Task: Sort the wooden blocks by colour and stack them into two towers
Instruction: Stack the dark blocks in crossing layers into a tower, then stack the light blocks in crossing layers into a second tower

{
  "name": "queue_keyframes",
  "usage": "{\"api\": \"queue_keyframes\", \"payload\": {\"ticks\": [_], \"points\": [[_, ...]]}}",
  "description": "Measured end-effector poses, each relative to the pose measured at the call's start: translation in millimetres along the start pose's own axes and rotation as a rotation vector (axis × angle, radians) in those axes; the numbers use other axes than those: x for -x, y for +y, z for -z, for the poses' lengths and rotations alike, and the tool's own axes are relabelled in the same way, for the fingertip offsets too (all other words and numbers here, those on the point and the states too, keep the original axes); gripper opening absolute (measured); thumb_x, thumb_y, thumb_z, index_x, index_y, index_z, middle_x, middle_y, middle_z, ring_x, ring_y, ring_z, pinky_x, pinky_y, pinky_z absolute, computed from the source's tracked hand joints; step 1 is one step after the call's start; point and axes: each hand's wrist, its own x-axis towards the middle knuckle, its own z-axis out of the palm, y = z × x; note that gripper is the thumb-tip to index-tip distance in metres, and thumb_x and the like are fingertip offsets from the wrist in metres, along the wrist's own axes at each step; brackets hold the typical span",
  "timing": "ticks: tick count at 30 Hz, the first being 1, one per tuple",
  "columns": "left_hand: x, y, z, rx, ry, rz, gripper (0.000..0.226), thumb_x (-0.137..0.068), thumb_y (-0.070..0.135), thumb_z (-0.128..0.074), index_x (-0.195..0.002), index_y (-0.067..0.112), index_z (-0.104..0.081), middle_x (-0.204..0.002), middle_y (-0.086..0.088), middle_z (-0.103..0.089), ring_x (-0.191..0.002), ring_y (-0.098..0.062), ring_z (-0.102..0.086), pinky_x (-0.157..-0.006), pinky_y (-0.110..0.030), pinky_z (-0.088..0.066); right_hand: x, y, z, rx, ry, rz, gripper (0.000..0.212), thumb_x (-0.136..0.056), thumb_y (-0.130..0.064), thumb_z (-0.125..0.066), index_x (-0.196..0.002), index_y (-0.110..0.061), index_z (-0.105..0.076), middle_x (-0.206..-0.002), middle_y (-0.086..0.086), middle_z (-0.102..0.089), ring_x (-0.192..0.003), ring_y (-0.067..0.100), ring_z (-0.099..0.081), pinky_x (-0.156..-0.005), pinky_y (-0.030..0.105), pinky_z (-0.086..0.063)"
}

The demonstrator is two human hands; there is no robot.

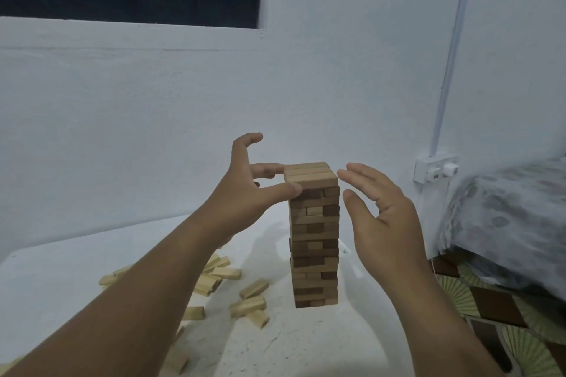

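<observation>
— Tower of wooden blocks [315,232]: where does it stand?
— Upright on a white table [306,343], right of centre, built of brown layers laid crosswise.
— And the hands?
— The left hand [249,193] touches the top layer's left end with thumb and a straight finger; its other fingers are spread. The right hand [381,217] hovers flat and relaxed just beside the tower's right side, holding nothing.
— Anything else?
— Pale loose blocks [249,306] lie scattered on the table, left of the tower. A white wall [153,119] rises behind.
</observation>
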Motion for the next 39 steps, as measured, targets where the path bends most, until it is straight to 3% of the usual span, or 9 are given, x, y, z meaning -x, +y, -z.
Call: {"api": "queue_keyframes", "payload": {"ticks": [5, 11, 16, 18, 21, 25, 30, 35, 39], "points": [[17, 4, 8, 0.011, 0.029, -0.005, 0.097, -0.066, 0.061, -0.074, -0.143, 0.052, -0.015, -0.136, 0.020, -0.054, -0.128, -0.016, -0.048, -0.099, -0.037, -0.038, 4, -7, 0, 0.023, 0.106, 0.077, 0.031, -0.097, -0.019, -0.059, -0.110, -0.047, -0.060, -0.112, -0.046, -0.045, -0.114, -0.013, -0.047, -0.093, 0.003, -0.031], [86, -2, 36, -0.079, 0.213, 0.005, 0.061, -0.086, 0.040, -0.070, -0.133, 0.048, -0.032, -0.121, 0.027, -0.061, -0.115, 0.009, -0.050, -0.095, -0.021, -0.040, 30, -40, -21, -0.023, 0.072, 0.304, 0.027, -0.092, -0.004, -0.061, -0.104, -0.026, -0.071, -0.106, -0.022, -0.062, -0.102, 0.003, -0.059, -0.082, 0.007, -0.043], [148, -36, 51, -0.247, 0.220, 0.106, 0.028, -0.087, 0.032, -0.070, -0.110, 0.042, -0.055, -0.108, 0.028, -0.064, -0.105, 0.011, -0.053, -0.076, -0.007, -0.040, 74, -38, -63, -0.043, -0.217, 0.237, 0.027, -0.092, -0.008, -0.060, -0.106, -0.028, -0.071, -0.107, -0.020, -0.063, -0.099, 0.001, -0.059, -0.080, 0.009, -0.046], [168, -57, 54, -0.402, 0.156, 0.172, 0.018, -0.089, 0.034, -0.066, -0.103, 0.043, -0.059, -0.109, 0.031, -0.059, -0.111, 0.007, -0.051, -0.085, -0.012, -0.040, 89, -27, -78, 0.073, -0.408, 0.175, 0.028, -0.095, -0.011, -0.055, -0.114, -0.028, -0.067, -0.116, -0.019, -0.059, -0.108, -0.003, -0.053, -0.089, 0.012, -0.044], [190, -82, 53, -0.639, 0.023, 0.221, 0.012, -0.090, 0.038, -0.058, -0.096, 0.048, -0.056, -0.107, 0.034, -0.053, -0.116, 0.001, -0.048, -0.101, -0.030, -0.036, 104, -3, -93, 0.312, -0.747, 0.029, 0.044, -0.102, -0.018, -0.042, -0.145, -0.029, -0.042, -0.155, -0.013, -0.029, -0.140, 0.002, -0.027, -0.111, 0.018, -0.026], [200, -91, 45, -0.723, -0.028, 0.138, 0.018, -0.093, 0.036, -0.051, -0.108, 0.044, -0.058, -0.122, 0.033, -0.046, -0.126, 0.006, -0.030, -0.094, -0.022, -0.015, 106, 13, -101, 0.501, -0.993, -0.067, 0.057, -0.106, -0.018, -0.032, -0.157, -0.026, -0.009, -0.165, -0.008, 0.012, -0.151, 0.014, 0.013, -0.121, 0.032, -0.010], [198, -89, 37, -0.751, 0.014, 0.041, 0.024, -0.096, 0.038, -0.047, -0.118, 0.044, -0.056, -0.128, 0.031, -0.045, -0.128, 0.006, -0.029, -0.099, -0.023, -0.017, 112, 5, -100, 0.513, -0.851, 0.073, 0.042, -0.100, -0.009, -0.042, -0.136, -0.029, -0.048, -0.135, -0.009, -0.044, -0.124, 0.014, -0.040, -0.097, 0.026, -0.043], [199, -86, 24, -0.757, -0.026, 0.052, 0.027, -0.089, 0.054, -0.052, -0.114, 0.045, -0.055, -0.112, 0.032, -0.051, -0.118, 0.004, -0.038, -0.108, -0.032, -0.023, 131, -8, -86, 0.405, -0.883, 0.072, 0.025, -0.097, -0.042, -0.054, -0.120, -0.038, -0.062, -0.112, -0.016, -0.049, -0.097, 0.004, -0.050, -0.091, 0.023, -0.048], [197, -78, 21, -0.786, -0.060, 0.065, 0.024, -0.088, 0.056, -0.053, -0.106, 0.043, -0.061, -0.104, 0.027, -0.058, -0.110, 0.002, -0.043, -0.108, -0.038, -0.022, 130, -7, -64, 0.341, -0.905, 0.032, 0.043, -0.086, -0.050, -0.066, -0.128, -0.039, -0.059, -0.113, -0.021, -0.055, -0.099, 0.001, -0.053, -0.091, 0.022, -0.047]]}}
